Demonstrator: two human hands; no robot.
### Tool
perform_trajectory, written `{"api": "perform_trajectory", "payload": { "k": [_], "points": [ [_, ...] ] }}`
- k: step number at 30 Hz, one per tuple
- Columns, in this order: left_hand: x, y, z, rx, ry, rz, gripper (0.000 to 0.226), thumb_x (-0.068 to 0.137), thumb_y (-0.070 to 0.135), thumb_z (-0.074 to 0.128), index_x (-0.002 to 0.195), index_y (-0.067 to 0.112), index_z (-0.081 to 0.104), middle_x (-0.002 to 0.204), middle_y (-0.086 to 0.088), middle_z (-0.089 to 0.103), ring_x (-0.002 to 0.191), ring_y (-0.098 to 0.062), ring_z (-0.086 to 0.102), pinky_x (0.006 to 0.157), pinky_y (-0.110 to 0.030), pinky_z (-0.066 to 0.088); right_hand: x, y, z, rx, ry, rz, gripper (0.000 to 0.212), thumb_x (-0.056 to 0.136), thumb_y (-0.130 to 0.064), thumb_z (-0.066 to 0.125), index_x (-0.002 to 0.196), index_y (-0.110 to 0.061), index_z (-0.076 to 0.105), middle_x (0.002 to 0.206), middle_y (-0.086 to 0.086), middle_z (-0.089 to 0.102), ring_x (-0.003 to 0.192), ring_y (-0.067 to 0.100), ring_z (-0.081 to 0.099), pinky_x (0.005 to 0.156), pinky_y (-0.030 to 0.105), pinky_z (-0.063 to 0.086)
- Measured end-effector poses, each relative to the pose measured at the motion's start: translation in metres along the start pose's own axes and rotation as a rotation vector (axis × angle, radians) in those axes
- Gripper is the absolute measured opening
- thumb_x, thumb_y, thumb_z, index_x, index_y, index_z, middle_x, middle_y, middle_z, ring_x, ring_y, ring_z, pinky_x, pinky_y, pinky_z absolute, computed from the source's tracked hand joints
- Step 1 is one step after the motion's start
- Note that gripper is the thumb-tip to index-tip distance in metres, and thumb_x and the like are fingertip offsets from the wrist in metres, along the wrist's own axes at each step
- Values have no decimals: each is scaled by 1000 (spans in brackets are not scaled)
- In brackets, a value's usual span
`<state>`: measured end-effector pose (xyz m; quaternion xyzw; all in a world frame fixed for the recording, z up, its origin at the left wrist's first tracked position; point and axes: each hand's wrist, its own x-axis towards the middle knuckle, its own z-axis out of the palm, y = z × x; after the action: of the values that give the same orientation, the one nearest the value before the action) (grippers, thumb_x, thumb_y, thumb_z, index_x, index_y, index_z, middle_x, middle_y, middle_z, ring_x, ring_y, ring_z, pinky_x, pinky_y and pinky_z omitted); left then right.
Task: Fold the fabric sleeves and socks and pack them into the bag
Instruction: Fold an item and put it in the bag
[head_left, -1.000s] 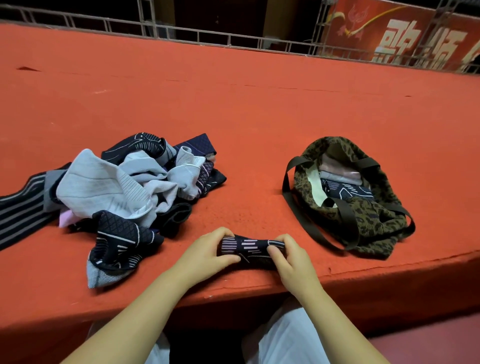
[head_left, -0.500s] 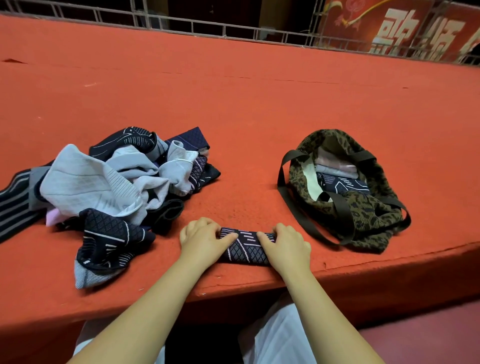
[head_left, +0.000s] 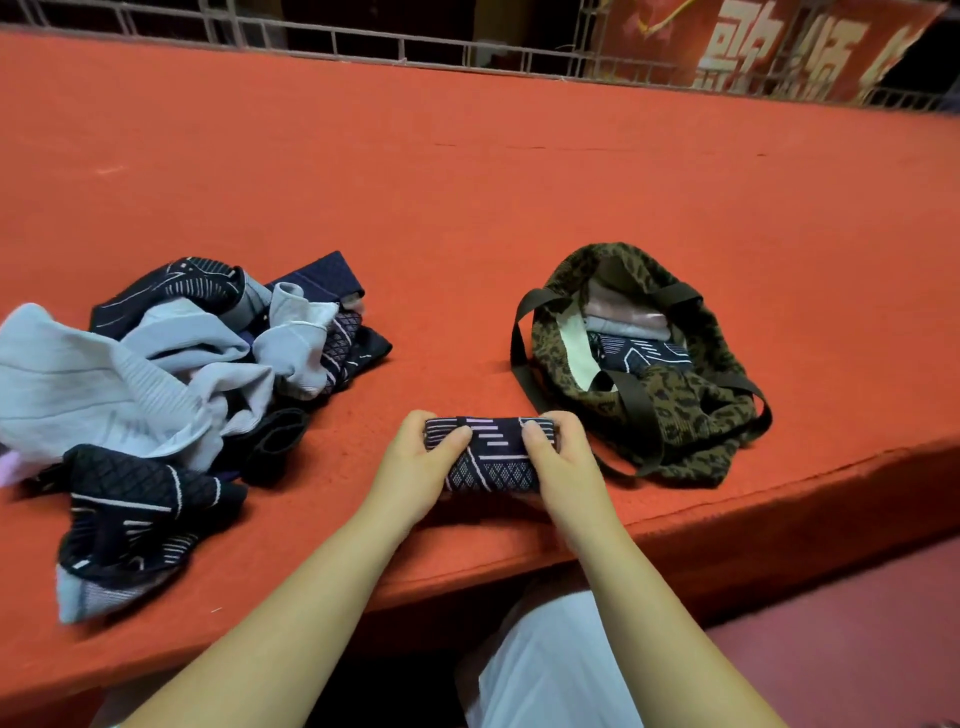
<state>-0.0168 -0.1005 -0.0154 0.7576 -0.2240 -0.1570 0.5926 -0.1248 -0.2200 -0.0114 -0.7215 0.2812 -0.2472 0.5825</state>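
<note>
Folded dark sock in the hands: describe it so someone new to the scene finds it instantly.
Start at the wide orange felt-covered platform, then go to its near edge, between the heap of grey and dark garments and the leopard-print fabric bag. There the left hand and right hand grip a compact folded navy sock with pale lilac bars, the only loose item neatly folded and held.

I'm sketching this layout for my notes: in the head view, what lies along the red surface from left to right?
Pile of unfolded sleeves and socks → left hand → folded dark patterned piece gripped by both hands → right hand → leopard-print bag.
</note>
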Motion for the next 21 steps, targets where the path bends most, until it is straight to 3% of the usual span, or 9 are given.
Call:
{"api": "perform_trajectory", "payload": {
  "k": [3, 6, 8, 11, 12, 14, 16, 18, 21],
  "points": [
    [23, 25, 24, -44, -33, 31, 9, 91, 28, 59, 93, 19, 55, 85, 9, 61, 75, -5, 57, 61, -9, 42, 12, -15, -36, 42, 10, -23, 27, 88, -26, 65, 108, -32, 48, 100, 0, 67, 91, 13, 66, 82, 36, 53],
    [48, 57, 53, -68, -136, 18, 15, 95, 33, 50, 90, 21, 56, 80, 8, 61, 66, -3, 54, 54, -14, 44, 32, -37, -79, 28, 67, -16, 35, 88, -17, 66, 115, -18, 45, 93, 2, 67, 67, 9, 65, 53, 30, 52],
    [66, 78, 76, -152, -273, -47, 20, 96, 36, 48, 97, 19, 57, 86, 2, 62, 69, -9, 56, 59, -24, 48, 56, -45, -108, -8, 182, -38, 35, 86, -20, 68, 112, -16, 45, 85, -2, 66, 60, 2, 62, 47, 25, 48],
    [94, 102, 110, -275, -493, -130, 17, 96, 33, 48, 100, 20, 59, 81, 6, 63, 66, -9, 58, 60, -28, 50, 100, -47, -147, -14, 305, -6, 37, 86, -22, 69, 113, -13, 45, 85, -4, 60, 69, 7, 59, 47, 24, 48],
    [103, 108, 119, -262, -520, -137, 15, 96, 32, 48, 96, 22, 59, 76, 9, 63, 63, -7, 57, 58, -26, 47, 115, -45, -156, -12, 322, 24, 38, 87, -22, 68, 115, -11, 46, 89, -3, 58, 71, 8, 57, 46, 24, 49],
    [123, 112, 136, -253, -508, -179, 13, 94, 31, 52, 100, 21, 58, 89, 5, 65, 73, -11, 59, 56, -25, 46, 146, -33, -169, -56, 332, 80, 39, 87, -24, 68, 116, -4, 50, 97, 4, 57, 72, 9, 55, 42, 18, 48],
    [142, 111, 150, -243, -450, -214, 34, 91, 33, 56, 121, 18, 51, 117, 0, 61, 94, -16, 62, 61, -29, 52, 175, -16, -177, -163, 338, 103, 40, 85, -29, 69, 112, -3, 55, 104, 10, 62, 75, 15, 56, 51, 19, 48],
    [150, 106, 155, -153, -429, -171, 54, 90, 36, 57, 138, 22, 38, 134, 3, 48, 107, -15, 58, 78, -35, 55, 196, 1, -181, -288, 340, 116, 38, 83, -34, 70, 106, -6, 57, 108, 13, 64, 84, 20, 57, 69, 27, 44],
    [150, 96, 161, 38, -410, -32, 45, 93, 35, 52, 136, 26, 43, 125, 0, 52, 94, -16, 59, 89, -39, 48, 213, 13, -183, -468, 310, 121, 37, 84, -37, 68, 104, -9, 56, 106, 8, 63, 92, 22, 57, 73, 29, 37]
  ]
}}
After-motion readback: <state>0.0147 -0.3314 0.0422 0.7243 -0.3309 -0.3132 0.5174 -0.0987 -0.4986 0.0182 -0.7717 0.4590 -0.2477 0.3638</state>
